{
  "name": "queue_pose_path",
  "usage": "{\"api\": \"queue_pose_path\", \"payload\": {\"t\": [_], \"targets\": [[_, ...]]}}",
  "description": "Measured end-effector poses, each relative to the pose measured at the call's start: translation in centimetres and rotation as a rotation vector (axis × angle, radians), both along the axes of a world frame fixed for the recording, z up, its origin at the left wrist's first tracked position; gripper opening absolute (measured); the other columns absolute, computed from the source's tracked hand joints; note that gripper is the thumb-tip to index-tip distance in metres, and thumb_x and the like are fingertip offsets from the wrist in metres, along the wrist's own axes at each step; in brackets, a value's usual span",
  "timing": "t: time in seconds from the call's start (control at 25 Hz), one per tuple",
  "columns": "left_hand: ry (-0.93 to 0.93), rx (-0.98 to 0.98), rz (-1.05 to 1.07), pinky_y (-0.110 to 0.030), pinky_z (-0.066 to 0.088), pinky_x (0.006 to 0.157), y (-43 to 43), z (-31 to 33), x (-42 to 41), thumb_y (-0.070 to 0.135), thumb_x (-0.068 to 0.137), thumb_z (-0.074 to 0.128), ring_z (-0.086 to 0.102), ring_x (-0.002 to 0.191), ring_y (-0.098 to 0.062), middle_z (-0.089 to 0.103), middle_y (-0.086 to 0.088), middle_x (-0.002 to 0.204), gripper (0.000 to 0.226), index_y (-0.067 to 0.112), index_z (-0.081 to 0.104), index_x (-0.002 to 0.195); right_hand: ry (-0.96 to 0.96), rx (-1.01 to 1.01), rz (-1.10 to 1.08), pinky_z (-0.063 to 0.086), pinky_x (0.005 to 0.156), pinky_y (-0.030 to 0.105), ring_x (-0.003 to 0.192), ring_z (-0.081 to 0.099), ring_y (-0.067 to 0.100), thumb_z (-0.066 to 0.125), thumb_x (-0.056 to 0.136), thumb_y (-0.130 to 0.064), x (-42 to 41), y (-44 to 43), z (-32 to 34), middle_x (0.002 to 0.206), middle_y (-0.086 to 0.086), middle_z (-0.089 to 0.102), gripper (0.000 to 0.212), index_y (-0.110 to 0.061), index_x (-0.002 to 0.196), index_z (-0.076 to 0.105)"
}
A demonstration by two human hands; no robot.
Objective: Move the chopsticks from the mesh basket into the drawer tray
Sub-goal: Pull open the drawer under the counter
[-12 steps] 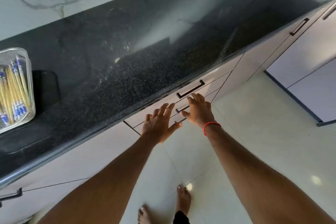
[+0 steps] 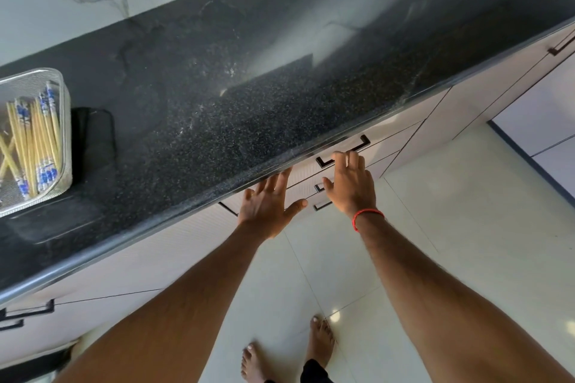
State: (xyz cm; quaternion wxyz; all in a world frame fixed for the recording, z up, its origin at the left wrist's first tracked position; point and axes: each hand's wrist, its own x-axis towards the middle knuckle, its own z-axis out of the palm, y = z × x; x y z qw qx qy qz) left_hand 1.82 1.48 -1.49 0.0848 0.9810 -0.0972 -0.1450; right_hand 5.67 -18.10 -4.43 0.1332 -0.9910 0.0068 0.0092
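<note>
A silver mesh basket [image 2: 63, 93] stands at the left end of the black counter, holding several yellow chopsticks [image 2: 34, 146] with blue-and-white ends. Far to its right, below the counter edge, the top drawer [image 2: 303, 169] is closed; its tray is hidden. My right hand [image 2: 350, 185], with a red thread at the wrist, has its fingertips at the drawer's black handle [image 2: 362, 143], fingers extended. My left hand [image 2: 269, 204] is spread in front of the drawer face beside it, holding nothing.
The black speckled counter [image 2: 280, 96] runs from lower left to upper right. A dark flat object [image 2: 93, 140] lies right of the basket. More drawer handles [image 2: 320, 205] sit below the top one. My bare feet [image 2: 320, 342] stand on pale floor tiles.
Both hands have moved up the drawer fronts towards the counter edge; the right fingertips now reach the top drawer's handle. The basket is unchanged.
</note>
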Motion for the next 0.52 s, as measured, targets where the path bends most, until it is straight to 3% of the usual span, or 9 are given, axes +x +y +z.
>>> {"api": "queue_pose_path", "payload": {"t": [0.12,0.28,0.4,0.52], "targets": [[-0.048,0.026,0.006,-0.049,0.040,0.105,0.8,0.8,-0.7,0.075,0.092,0.029,0.043,0.140,-0.029,0.036,-0.006,0.160,0.086,0.026,0.004,0.158,0.076,-0.076,0.102,0.053,0.085,0.044,0.125,0.047,0.031,0.070,0.082,-0.043,0.5,0.2,0.0,0.141,0.009,0.046,0.061,-0.017,0.132,0.046],[-0.080,-0.005,0.069,-0.049,0.043,0.101,1.4,0.9,-3.7,0.080,0.089,0.021,0.065,0.114,-0.026,0.065,-0.004,0.132,0.089,0.032,-0.014,0.156,0.177,-0.111,0.104,0.053,0.076,0.043,0.110,0.058,0.032,0.070,0.082,-0.042,0.3,0.2,1.0,0.133,0.007,0.050,0.059,-0.015,0.129,0.048],[-0.081,-0.085,0.137,-0.048,0.039,0.104,1.8,1.1,-7.3,0.080,0.089,0.020,0.071,0.105,-0.023,0.072,0.002,0.123,0.089,0.038,-0.029,0.150,0.184,-0.107,0.088,0.053,0.075,0.043,0.112,0.055,0.032,0.070,0.081,-0.042,-1.6,-0.2,1.0,0.129,0.008,0.049,0.058,-0.014,0.127,0.048],[-0.090,-0.104,0.161,-0.042,0.038,0.105,3.2,1.4,-10.4,0.077,0.091,0.017,0.072,0.103,-0.018,0.072,0.009,0.122,0.083,0.040,-0.028,0.149,0.198,-0.081,0.110,0.054,0.076,0.043,0.116,0.052,0.030,0.070,0.081,-0.045,-3.4,-1.3,1.2,0.131,0.008,0.048,0.062,-0.013,0.128,0.047]]}}
